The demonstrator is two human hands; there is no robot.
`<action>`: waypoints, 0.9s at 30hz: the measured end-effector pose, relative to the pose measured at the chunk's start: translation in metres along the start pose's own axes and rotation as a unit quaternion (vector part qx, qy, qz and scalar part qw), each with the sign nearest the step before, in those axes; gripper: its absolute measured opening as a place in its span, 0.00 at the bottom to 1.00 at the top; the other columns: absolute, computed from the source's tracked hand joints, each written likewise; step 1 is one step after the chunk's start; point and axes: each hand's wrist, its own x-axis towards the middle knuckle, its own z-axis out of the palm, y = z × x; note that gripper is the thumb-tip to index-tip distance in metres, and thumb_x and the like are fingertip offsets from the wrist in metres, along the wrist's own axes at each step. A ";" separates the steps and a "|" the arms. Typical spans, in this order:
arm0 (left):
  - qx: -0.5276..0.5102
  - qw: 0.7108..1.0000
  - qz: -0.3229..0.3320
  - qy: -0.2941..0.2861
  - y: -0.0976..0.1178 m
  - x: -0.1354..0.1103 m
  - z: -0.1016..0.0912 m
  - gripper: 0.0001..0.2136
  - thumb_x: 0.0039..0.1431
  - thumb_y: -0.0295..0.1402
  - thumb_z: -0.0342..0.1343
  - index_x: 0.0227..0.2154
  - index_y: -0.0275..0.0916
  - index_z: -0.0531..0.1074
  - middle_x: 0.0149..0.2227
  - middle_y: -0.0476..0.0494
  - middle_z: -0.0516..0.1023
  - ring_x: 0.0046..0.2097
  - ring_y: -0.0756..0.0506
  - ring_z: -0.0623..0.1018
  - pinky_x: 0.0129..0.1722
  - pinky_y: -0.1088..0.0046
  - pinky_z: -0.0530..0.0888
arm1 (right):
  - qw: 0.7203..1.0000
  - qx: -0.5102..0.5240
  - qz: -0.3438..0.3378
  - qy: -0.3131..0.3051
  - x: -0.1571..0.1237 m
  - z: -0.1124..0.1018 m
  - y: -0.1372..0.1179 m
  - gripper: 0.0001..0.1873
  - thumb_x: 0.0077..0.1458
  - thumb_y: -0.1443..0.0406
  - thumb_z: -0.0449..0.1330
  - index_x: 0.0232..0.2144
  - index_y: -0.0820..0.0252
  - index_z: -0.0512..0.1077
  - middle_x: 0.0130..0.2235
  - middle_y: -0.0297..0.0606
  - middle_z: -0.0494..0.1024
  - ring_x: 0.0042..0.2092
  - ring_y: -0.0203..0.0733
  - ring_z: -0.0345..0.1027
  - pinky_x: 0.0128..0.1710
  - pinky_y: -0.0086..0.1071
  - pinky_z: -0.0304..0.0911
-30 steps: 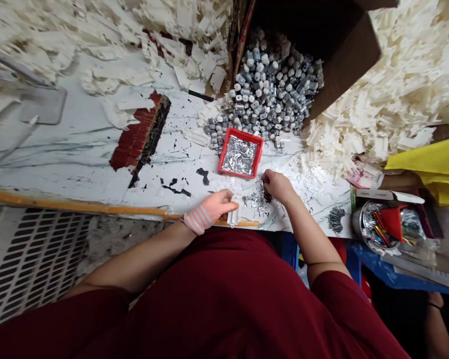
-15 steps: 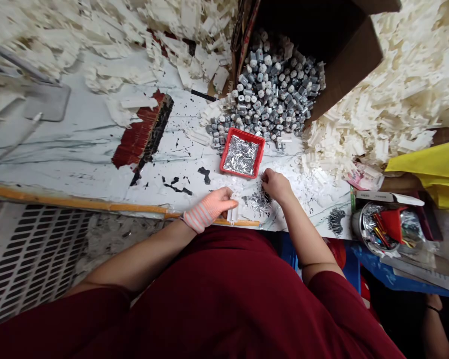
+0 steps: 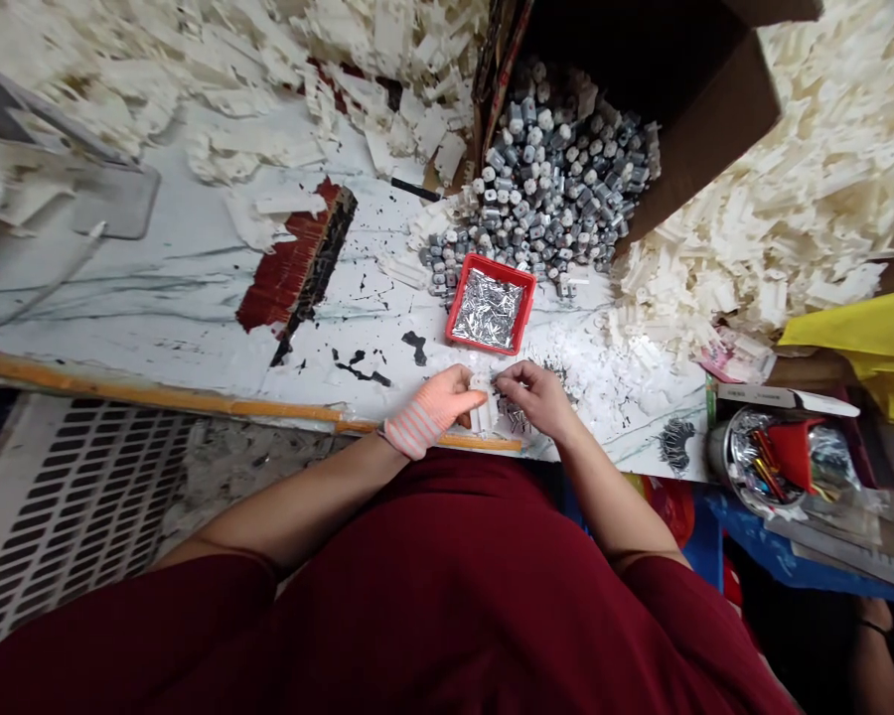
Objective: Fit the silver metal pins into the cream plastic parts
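Note:
My left hand (image 3: 437, 407), in an orange-and-grey striped glove, is closed on a small white plastic part (image 3: 484, 409) close to the table's front edge. Bare, my right hand (image 3: 534, 395) pinches at the part's right side; whatever its fingertips hold is too small to make out. Under and behind the right hand lies a pile of small metal pins (image 3: 518, 415). Just beyond both hands stands a red tray (image 3: 490, 345) filled with short silvery metal pieces.
A cardboard box (image 3: 704, 134) on its side spills small grey motors (image 3: 558, 189) behind the tray. White plastic parts (image 3: 752, 209) are heaped at right and along the back. A tin of odds and ends (image 3: 722, 452) stands right. A white plastic crate (image 3: 52, 497) is at lower left.
My right hand has moved left from the pin pile to the white plastic part. The left hand still holds that part. The whole view has shifted slightly.

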 end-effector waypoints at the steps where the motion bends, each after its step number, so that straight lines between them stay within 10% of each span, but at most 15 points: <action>1: -0.001 1.000 0.000 0.000 0.001 -0.001 0.000 0.12 0.50 0.36 0.59 0.33 0.39 0.63 0.23 0.54 0.70 0.23 0.51 0.72 0.24 0.76 0.69 | 1.000 -0.021 -0.007 0.005 -0.002 0.005 -0.004 0.12 0.54 0.57 0.57 0.30 0.59 0.70 0.30 0.34 0.76 0.31 0.35 0.67 0.32 0.29 0.62; 13: 0.043 0.999 -0.003 -0.011 0.013 -0.015 0.000 0.10 0.49 0.33 0.59 0.30 0.39 0.62 0.21 0.56 0.66 0.22 0.53 0.69 0.23 0.78 0.65 | 0.990 -0.141 -0.020 0.019 -0.019 0.015 -0.013 0.06 0.55 0.61 0.54 0.29 0.57 0.66 0.29 0.34 0.74 0.30 0.37 0.66 0.32 0.30 0.59; 27: 0.007 1.000 -0.017 -0.024 0.004 -0.025 -0.003 0.11 0.48 0.34 0.60 0.30 0.38 0.63 0.23 0.54 0.69 0.25 0.52 0.71 0.26 0.76 0.68 | 0.994 0.082 0.068 0.030 -0.031 0.034 0.005 0.14 0.55 0.54 0.56 0.28 0.58 0.67 0.25 0.32 0.70 0.28 0.36 0.63 0.30 0.30 0.60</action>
